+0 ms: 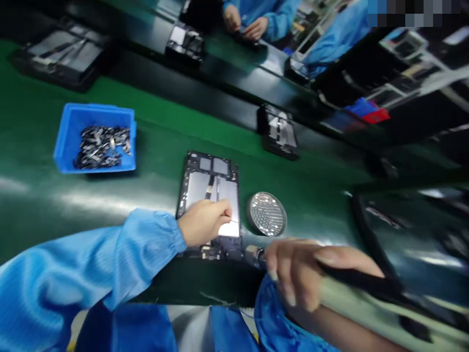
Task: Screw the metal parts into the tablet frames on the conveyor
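Note:
An opened tablet [230, 200], its pale battery panels and dark frame exposed, lies on the green bench in front of me. My left hand [205, 221] rests over its lower middle with the fingers curled in, and whatever they may hold is hidden. At the lower right, my right hand [296, 269] is wrapped around a pale green and black electric screwdriver [351, 298]. The tool's metal tip end [253, 252] points left, close to the tablet's lower right corner. Just right of the tablet sits a round dish [266, 214] with rows of small shiny screws.
A blue bin [58, 142] with many small dark metal parts stands at the left. More device units in black trays [280, 131] line the back, one [62, 51] at the far left. Across the bench, a co-worker's hands [252, 28] handle a dark object. A black-edged tray [370, 234] is at the right.

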A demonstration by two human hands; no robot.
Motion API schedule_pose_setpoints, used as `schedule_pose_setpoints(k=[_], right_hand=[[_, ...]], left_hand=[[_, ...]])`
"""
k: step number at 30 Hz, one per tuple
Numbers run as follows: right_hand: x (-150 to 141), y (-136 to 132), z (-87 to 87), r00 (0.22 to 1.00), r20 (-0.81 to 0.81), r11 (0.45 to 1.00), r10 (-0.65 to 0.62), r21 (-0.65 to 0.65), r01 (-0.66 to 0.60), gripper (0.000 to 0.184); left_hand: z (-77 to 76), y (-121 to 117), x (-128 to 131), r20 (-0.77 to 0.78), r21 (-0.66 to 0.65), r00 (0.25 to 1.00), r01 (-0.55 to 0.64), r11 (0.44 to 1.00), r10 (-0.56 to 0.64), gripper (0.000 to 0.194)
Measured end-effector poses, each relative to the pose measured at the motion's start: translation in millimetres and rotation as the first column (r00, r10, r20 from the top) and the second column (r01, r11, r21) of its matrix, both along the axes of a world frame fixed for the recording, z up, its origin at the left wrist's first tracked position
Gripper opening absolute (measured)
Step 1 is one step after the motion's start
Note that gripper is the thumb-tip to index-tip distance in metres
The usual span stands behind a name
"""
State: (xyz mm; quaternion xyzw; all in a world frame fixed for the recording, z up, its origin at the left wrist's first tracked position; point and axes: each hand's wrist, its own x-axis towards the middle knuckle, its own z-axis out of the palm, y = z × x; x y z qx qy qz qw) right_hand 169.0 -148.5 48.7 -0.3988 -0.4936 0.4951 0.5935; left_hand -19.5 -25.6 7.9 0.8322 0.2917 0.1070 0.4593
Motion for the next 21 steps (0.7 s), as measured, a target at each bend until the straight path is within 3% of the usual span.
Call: schedule_pose_setpoints(k=[3,5,7,10,14,17,21], right_hand=[[11.6,9.3,12.2,0.956,-0.021,0.932,-0.294,0.215,0.292,0.041],[22.9,25.6,13.8,0.885,-0.052,0.853,-0.462,0.249,0.459,0.063],[33.2,40.6,9.9,0.836,-0.074,0.804,-0.543,0.241,0.543,0.080],[40.0,52.7,-0.7,0.782,-0.104,0.752,-0.615,0.224,0.621,0.081],[40.3,55.1,-8.6,0.764,-0.101,0.747,-0.637,0.160,0.645,0.076],[42.1,54.2,-10.2,0.771,-0.104,0.760,-0.628,0.129,0.636,0.077],[42.8,52.6,-12.5,0.768,-0.084,0.765,-0.635,0.069,0.640,0.077]], left_hand=[[-3.2,3.4,-3.8,0.097,-0.058,0.995,0.003,0.998,0.002,0.011],[-2.7,10.4,-5.2,0.186,-0.132,0.982,-0.012,0.991,0.036,0.013],[2.7,21.3,-6.3,0.223,-0.166,0.971,-0.048,0.985,0.085,0.015],[18.4,43.4,-8.9,0.206,-0.182,0.961,-0.147,0.972,0.184,0.019],[35.5,76.8,-16.7,0.089,-0.129,0.902,-0.410,0.903,0.422,0.020],[38.2,96.3,-24.9,0.034,-0.066,0.818,-0.571,0.818,0.574,0.019],[37.4,107.0,-32.1,-0.019,-0.028,0.783,-0.622,0.783,0.622,0.017]])
